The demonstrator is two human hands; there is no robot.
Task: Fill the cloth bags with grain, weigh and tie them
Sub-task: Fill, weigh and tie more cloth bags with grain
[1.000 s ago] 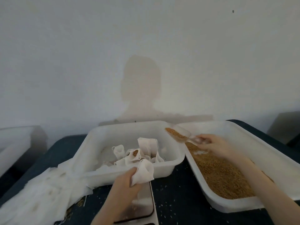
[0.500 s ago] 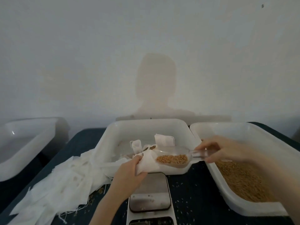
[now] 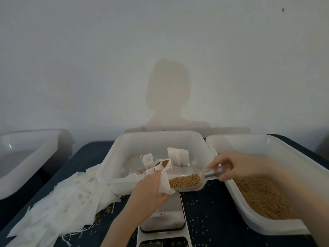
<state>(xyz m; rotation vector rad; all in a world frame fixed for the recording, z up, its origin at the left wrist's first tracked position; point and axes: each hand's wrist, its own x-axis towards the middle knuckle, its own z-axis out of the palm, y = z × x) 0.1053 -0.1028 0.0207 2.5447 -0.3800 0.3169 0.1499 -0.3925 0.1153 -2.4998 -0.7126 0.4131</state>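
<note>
Head-worn camera looks forward and down, close over the dark table (image 3: 213, 207).

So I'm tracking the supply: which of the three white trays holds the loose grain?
The right tray, beside the right hand; the others show none.

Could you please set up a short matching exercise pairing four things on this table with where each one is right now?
Things:
1. scoop
2. cloth bag
3. scale
4. empty bags

Places:
A. piled left of the middle tray
B. in the right hand, mouth at the bag
C. below both hands, nearest the camera
D. held open in the left hand

Pairs: 1-B, 2-D, 3-C, 4-A
</note>
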